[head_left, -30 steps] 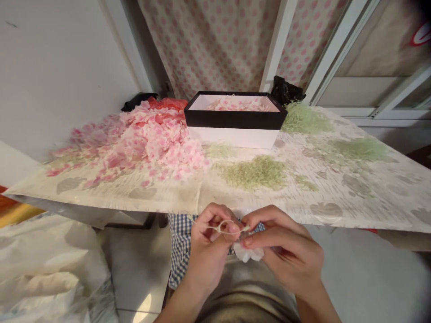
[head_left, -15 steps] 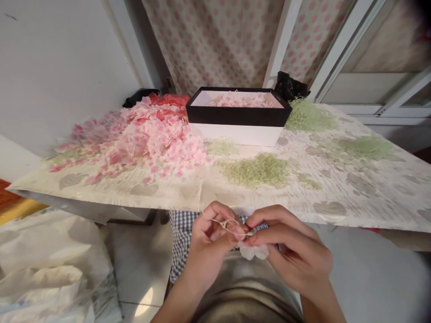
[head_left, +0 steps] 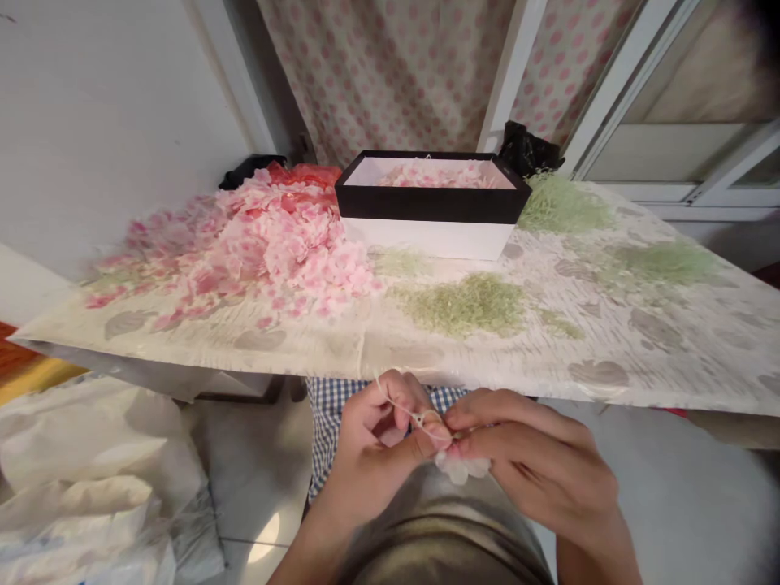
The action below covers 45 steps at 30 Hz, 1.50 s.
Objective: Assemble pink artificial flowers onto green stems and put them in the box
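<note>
Both hands are close together over my lap, in front of the table edge. My left hand point(head_left: 378, 455) is closed, pinching a thin pale stem or string point(head_left: 399, 406) that forms a small loop by the thumb. A white, pink-tinged artificial flower point(head_left: 461, 467) hangs just below the meeting fingertips. My right hand point(head_left: 542, 455) is closed too, its thumb and forefinger pinched at the base of this flower, beside the left thumb. The exact grip point is hidden behind the fingers.
On the table point(head_left: 305, 357) lies a heap of pink artificial petals point(head_left: 280, 244) at left. A black-and-white box point(head_left: 432, 207) holding more pink pieces stands at the back. Small green pieces point(head_left: 463, 305) lie in piles, middle and right. White sacks point(head_left: 91, 479) sit at lower left.
The loop of string between my fingers looks smaller. My right hand has moved slightly right and down; the left stays near the same place. The view has tilted a little.
</note>
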Available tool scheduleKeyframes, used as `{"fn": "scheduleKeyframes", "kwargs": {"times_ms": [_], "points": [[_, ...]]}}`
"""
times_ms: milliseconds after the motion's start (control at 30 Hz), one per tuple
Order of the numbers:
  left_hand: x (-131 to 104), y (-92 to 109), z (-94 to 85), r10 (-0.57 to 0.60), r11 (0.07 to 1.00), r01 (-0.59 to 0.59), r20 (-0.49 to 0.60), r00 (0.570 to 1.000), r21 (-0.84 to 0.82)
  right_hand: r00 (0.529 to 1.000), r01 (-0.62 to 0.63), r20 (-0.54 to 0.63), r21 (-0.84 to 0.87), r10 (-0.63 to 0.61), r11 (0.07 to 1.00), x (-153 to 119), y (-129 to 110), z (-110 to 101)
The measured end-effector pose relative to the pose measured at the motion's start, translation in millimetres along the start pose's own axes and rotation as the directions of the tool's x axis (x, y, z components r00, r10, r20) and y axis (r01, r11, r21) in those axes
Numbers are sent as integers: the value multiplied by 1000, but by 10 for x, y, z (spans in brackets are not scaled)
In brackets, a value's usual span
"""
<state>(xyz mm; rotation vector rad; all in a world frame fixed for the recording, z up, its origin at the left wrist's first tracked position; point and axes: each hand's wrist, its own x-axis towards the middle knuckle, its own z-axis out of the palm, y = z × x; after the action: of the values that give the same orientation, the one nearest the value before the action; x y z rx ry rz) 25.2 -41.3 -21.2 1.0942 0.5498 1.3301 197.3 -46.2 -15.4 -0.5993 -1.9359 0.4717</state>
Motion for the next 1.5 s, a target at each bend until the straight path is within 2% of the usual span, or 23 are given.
{"fn": "scheduleKeyframes", "kwargs": {"times_ms": [200, 333, 400, 467, 500, 533, 567, 633, 667, 700, 767, 833, 867, 900, 967, 1100, 1200, 1267, 1333, 1400, 1500], "points": [[-2, -70, 43, 42, 998, -41, 30, 999, -42, 1000, -23, -15, -33, 23, 999, -18, -2, -4], [5, -111, 46, 85, 996, -85, 25, 996, -29, 999, 10, -41, -12, -11, 1000, -24, 38, 9], [3, -110, 39, 95, 995, -96, 12, 995, 38, 999, 23, -32, 23, -22, 999, -8, 47, 5], [-2, -93, 12, 103, 981, -99, -11, 995, 168, 1000, 4, -16, 46, -4, 999, 18, 43, -7], [-4, -79, -10, 144, 957, -134, -21, 989, 256, 1000, -13, -6, 53, 13, 999, 32, 39, -15], [-4, -63, -40, 230, 909, -211, -11, 973, 359, 999, -34, 4, 59, 34, 998, 44, 36, -22], [-5, -43, -75, 345, 823, -319, 32, 938, 470, 998, -56, 16, 63, 55, 996, 54, 34, -27], [-7, 9, -150, 533, 545, -506, 190, 824, 669, 996, -88, 31, 81, 86, 993, 66, 38, -35], [-12, 40, -184, 573, 394, -557, 278, 771, 731, 995, -102, 31, 96, 99, 990, 68, 43, -37], [-19, 74, -213, 576, 270, -572, 347, 740, 775, 993, -113, 29, 114, 110, 987, 68, 49, -39], [-37, 145, -249, 557, 92, -561, 424, 714, 823, 993, -122, 24, 154, 119, 981, 66, 63, -44], [-52, 213, -262, 550, -20, -567, 483, 682, 823, 993, -114, 16, 191, 113, 975, 67, 77, -54], [-55, 243, -264, 540, -42, -569, 497, 679, 822, 994, -106, 11, 208, 106, 972, 68, 84, -61], [-55, 269, -266, 529, -34, -573, 502, 685, 819, 995, -98, 4, 225, 99, 969, 70, 91, -67], [-47, 306, -276, 492, 82, -582, 475, 730, 809, 995, -93, -1, 265, 96, 960, 73, 110, -78], [-22, 280, -313, 369, 496, -545, 404, 837, 676, 996, -84, 10, 369, 87, 925, 72, 159, -74], [-15, 166, -288, 278, 797, -414, 342, 898, 440, 996, -88, 32, 444, 82, 892, 66, 201, -55], [-16, 72, -227, 191, 938, -263, 294, 936, 226, 995, -96, 45, 484, 85, 870, 61, 226, -45], [-17, -7, -152, 115, 992, -126, 265, 957, 27, 995, -100, 51, 518, 86, 849, 56, 247, -41], [-21, -53, -96, 81, 993, -55, 256, 963, -109, 994, -108, 63, 549, 87, 829, 55, 260, -42], [-38, -47, -90, 31, 987, 15, 287, 958, -158, 992, -126, 98, 580, 85, 805, 65, 265, -47]]}}
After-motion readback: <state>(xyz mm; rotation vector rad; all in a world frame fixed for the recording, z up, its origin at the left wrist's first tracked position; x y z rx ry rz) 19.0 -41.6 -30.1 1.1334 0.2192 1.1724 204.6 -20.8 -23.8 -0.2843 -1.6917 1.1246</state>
